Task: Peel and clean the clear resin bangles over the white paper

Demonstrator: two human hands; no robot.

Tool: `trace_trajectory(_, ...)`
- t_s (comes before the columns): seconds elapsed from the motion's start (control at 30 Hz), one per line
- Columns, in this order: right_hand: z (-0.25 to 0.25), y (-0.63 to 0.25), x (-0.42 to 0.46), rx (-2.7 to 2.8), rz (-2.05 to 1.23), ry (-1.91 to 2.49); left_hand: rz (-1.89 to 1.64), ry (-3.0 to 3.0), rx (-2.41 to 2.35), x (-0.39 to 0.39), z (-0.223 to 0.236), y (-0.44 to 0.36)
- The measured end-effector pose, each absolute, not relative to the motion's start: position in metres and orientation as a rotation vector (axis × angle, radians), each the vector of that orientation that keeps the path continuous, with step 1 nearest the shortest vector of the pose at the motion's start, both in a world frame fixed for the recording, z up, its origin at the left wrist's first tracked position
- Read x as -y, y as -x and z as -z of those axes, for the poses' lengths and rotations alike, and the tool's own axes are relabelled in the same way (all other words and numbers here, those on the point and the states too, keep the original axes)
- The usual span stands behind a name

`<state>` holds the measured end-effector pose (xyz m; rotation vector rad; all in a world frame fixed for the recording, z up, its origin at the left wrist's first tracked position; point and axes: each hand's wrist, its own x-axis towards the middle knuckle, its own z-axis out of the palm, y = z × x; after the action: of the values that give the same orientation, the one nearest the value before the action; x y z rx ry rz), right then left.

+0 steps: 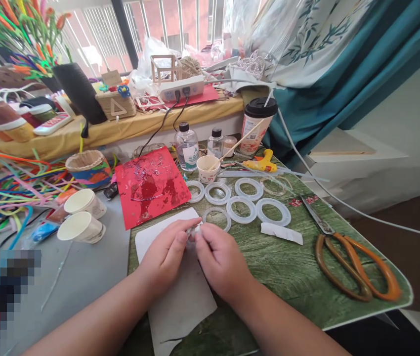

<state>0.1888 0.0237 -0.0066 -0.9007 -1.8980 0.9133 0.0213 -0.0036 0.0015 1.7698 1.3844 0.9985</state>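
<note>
My left hand point(163, 257) and my right hand point(223, 259) meet over a white paper sheet point(180, 309). Pinched between the fingertips of both is a small whitish, partly see-through piece point(195, 229), mostly covered by the fingers, so its kind is unclear. Just beyond the hands lie several translucent ring moulds point(241, 209), the nearest one point(217, 217) partly behind my right fingers. A torn white paper strip point(281, 233) rests to the right of them. Left of the moulds, a red sheet point(136, 190) carries glossy, wet-looking clear patches.
Large scissors point(356, 267) lie partly open on the right. Behind the moulds stand a paper cup point(208, 170) with a stick, clear bottles point(187, 151), a yellow glue gun point(264, 162) and a drink cup point(256, 126). Two paper cups point(80, 228) and pipe cleaners point(21, 190) occupy the left.
</note>
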Motion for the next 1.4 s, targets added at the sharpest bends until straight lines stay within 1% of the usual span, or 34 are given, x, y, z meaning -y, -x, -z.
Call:
trace_trajectory(0.07, 0.0076, -0.1893, -0.0248, 1.921, -0.847, 0.915, -0.984, -1.767, -1.387, 0.0026, -0.001, -0.0212)
trace_trajectory(0.17, 0.0088, -0.1897, -0.0245, 2.107, -0.742, 0.718, -1.006, -1.72, -1.412, 0.0017, 0.0004, -0.0212)
trace_trajectory(0.3, 0.0084, -0.1902, -0.0231, 2.069, -0.698, 0.817, -1.004, -1.704, -1.424, 0.0021, 0.0006, -0.0211)
trace_trajectory(0.37, 0.0077, -0.1901, -0.023, 2.15, -0.708, 0.7, -1.01, -1.681, -1.408, 0.0021, -0.0012, -0.0214)
trace_trajectory(0.43, 0.0072, -0.1897, -0.0237, 2.171, -0.781, 0.626, -1.062, -1.552, -1.43, 0.0014, -0.004, -0.0219)
trace_trajectory(0.6, 0.0091, -0.1887, -0.029, 1.832, -1.048, 0.933, -1.067, -1.098, -1.376, -0.0023, -0.0082, -0.0224)
trace_trajectory(0.73, 0.0128, -0.1867, -0.0307, 1.771, -1.2, 0.948, -1.146, -0.919, -1.282, -0.0023, -0.0046, -0.0232)
trace_trajectory(0.83, 0.0154, -0.1854, -0.0317, 1.683, -1.276, 0.98, -1.111, -1.047, -1.322, -0.0008, -0.0025, -0.0218)
trace_trajectory(0.93, 0.0157, -0.1859, -0.032, 1.628, -1.321, 1.01, -1.043, -1.47, -1.346, -0.0002, -0.0015, -0.0184)
trace_trajectory(0.97, 0.0151, -0.1864, -0.0313, 1.653, -1.277, 1.012, -1.025, -1.598, -1.338, -0.0002, -0.0011, -0.0173)
trace_trajectory(1.03, 0.013, -0.1875, -0.0283, 1.802, -1.076, 0.95, -0.98, -1.727, -1.341, -0.0001, -0.0001, -0.016)
trace_trajectory(1.13, 0.01, -0.1889, -0.0233, 2.123, -0.756, 0.646, -0.97, -1.649, -1.411, 0.0007, 0.0008, -0.0163)
trace_trajectory(1.2, 0.0095, -0.1893, -0.0225, 2.189, -0.708, 0.595, -1.016, -1.557, -1.441, 0.0015, 0.0004, -0.0177)
trace_trajectory(1.3, 0.0098, -0.1891, -0.0238, 2.057, -0.701, 0.881, -1.063, -1.52, -1.428, 0.0024, -0.0017, -0.0206)
trace_trajectory(1.33, 0.0095, -0.1888, -0.0238, 2.096, -0.66, 0.847, -1.072, -1.514, -1.427, 0.0026, -0.0026, -0.0215)
trace_trajectory(1.4, 0.008, -0.1881, -0.0224, 2.274, -0.564, 0.558, -1.087, -1.49, -1.434, 0.0027, -0.004, -0.0229)
